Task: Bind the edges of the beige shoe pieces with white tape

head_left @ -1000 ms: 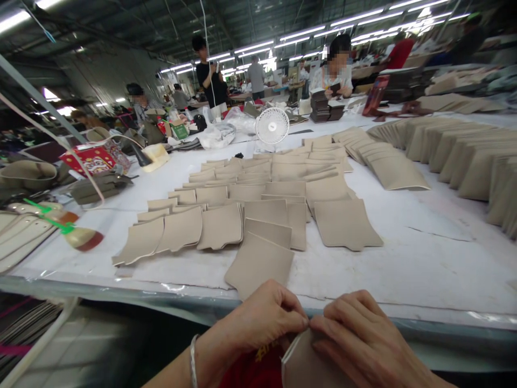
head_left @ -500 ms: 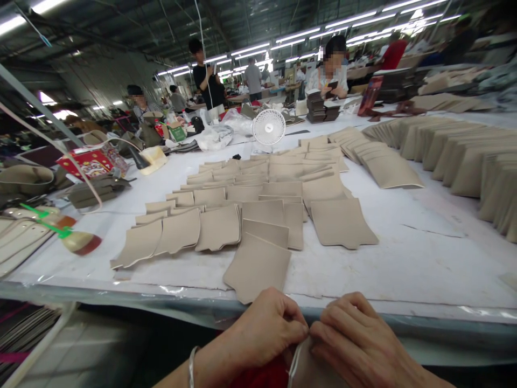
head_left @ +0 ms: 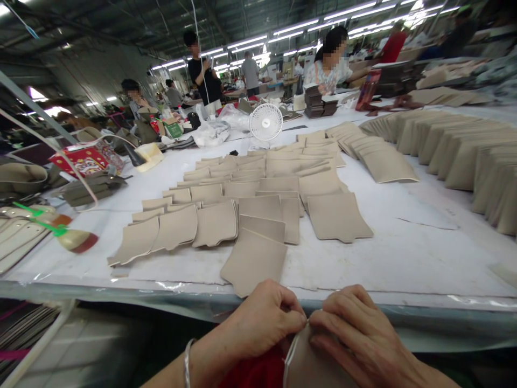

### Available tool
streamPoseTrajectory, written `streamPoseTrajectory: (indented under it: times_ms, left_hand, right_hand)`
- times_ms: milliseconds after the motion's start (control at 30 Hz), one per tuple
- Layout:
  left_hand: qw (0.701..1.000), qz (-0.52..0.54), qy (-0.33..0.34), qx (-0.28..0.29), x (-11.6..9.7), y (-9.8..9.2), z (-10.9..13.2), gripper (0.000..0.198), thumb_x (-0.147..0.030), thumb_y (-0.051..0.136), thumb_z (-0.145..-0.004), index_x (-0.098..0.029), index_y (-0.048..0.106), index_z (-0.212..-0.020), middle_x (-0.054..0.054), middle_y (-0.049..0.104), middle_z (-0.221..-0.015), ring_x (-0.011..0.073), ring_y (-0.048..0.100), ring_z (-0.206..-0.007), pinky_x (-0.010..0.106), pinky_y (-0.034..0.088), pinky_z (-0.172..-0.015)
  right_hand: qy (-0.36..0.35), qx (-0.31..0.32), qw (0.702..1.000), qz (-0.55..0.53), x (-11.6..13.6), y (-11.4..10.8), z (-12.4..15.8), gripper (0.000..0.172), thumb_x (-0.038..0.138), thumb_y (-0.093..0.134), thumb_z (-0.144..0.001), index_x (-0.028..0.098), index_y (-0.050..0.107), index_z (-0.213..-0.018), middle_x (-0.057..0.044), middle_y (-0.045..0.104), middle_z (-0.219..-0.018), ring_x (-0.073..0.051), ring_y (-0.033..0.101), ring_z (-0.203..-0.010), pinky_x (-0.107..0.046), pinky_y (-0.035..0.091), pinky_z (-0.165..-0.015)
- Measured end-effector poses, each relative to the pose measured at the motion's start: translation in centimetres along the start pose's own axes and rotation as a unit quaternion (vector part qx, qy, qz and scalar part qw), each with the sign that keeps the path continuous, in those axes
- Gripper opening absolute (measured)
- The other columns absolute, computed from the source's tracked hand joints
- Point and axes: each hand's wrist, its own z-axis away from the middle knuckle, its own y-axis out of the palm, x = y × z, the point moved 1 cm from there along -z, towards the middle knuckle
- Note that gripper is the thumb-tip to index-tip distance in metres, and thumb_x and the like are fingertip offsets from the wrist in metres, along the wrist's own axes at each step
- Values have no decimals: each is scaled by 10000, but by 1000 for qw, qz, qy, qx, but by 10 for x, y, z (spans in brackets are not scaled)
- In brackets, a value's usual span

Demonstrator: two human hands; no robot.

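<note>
At the table's front edge, my left hand (head_left: 269,312) pinches the top corner of a beige leather panel (head_left: 309,358) with pale edges. My right hand (head_left: 357,326) is closed over the same panel's upper edge, its fingertips close beside the left thumb. The panel hangs low in front of me, and its lower part runs out of view. Just beyond my hands, a loose beige panel (head_left: 254,261) lies at the table's edge, overlapping others. Several rows of similar beige panels (head_left: 216,223) spread behind it.
Fanned stacks of beige panels (head_left: 456,148) line the right side. A white fan (head_left: 265,122) stands mid-table. Two squeeze bottles with green nozzles, one being the nearer bottle (head_left: 76,238), lie at left by a red box (head_left: 81,161). A co-worker (head_left: 329,64) sits across the table.
Both hands keep their hold on the panel, with slight finger movement. The view has shifted a little. The co-worker across has raised their head and stretched an arm toward the dark stacks.
</note>
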Motion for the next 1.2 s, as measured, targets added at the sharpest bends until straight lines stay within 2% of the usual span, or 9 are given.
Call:
streamPoseTrajectory:
  times_ms: [233,500,667,767,833,933,967,1100,1200]
  left_hand:
    - [1000,-25,0,-9,4,7,-1,119,-203,506,-619,-158,616,-620,-53,446,-523,83,351,-516,222,252,-476]
    - [993,-116,21,-2,5,12,-2,186,-196,486,-597,-144,658,-647,-47,497,-556,100,395,-553,235,270,-487]
    - [990,-134,44,-9,0,11,-1,95,-206,491,-627,-165,570,-595,-60,380,-557,102,367,-587,242,264,-507]
    - [974,-218,57,-29,-7,12,-3,118,-218,490,-663,-184,483,-550,-62,256,-552,104,332,-569,267,213,-502]
    - [951,-295,66,-70,-15,5,-5,177,-222,473,-714,-191,430,-545,-62,234,-557,107,307,-550,296,192,-525]
    - [917,-357,80,-159,-28,-16,-5,180,-185,427,-759,-185,442,-580,-41,349,-583,117,324,-578,320,195,-577]
    - [917,-353,81,-165,-31,-23,-4,168,-180,428,-755,-179,470,-592,-30,400,-593,119,350,-592,314,207,-584]
    - [968,-225,97,-61,-29,-30,-1,124,-214,482,-701,-169,552,-609,-47,435,-579,108,390,-603,261,253,-558]
    - [984,-147,95,-18,-21,-20,-4,120,-225,487,-677,-160,577,-632,-54,412,-586,103,371,-597,251,262,-531]
  right_hand:
    - [2,12,1000,-2,-3,5,7,227,88,445,-1034,131,610,-885,-7,531,-761,-169,455,-721,-338,290,-722]
    - [8,66,998,-1,-6,3,8,344,185,373,-1074,186,554,-782,-3,526,-758,-176,467,-713,-340,309,-732]
    - [-6,101,995,10,-12,1,-1,368,139,316,-1069,190,541,-782,-1,527,-769,-178,472,-733,-375,305,-799]
    - [-4,143,990,2,-10,2,-5,302,78,337,-1015,190,538,-818,-16,549,-813,-198,472,-767,-373,297,-754]
    - [0,159,987,2,-4,0,-5,235,58,396,-968,191,535,-833,-21,559,-839,-206,473,-771,-371,304,-749]
    - [-7,184,983,23,4,-11,-4,225,51,434,-961,200,530,-822,-19,571,-852,-212,485,-783,-378,326,-828]
    - [-12,179,983,29,4,-16,-4,237,53,432,-975,203,533,-821,-16,571,-846,-211,488,-784,-374,328,-840]
    - [7,79,996,47,-2,-36,-12,138,141,502,-999,196,574,-895,-37,573,-909,-223,483,-823,-354,333,-781]
    - [29,67,996,45,-8,-37,-19,67,143,588,-950,200,589,-915,-34,588,-934,-225,491,-841,-346,340,-767]
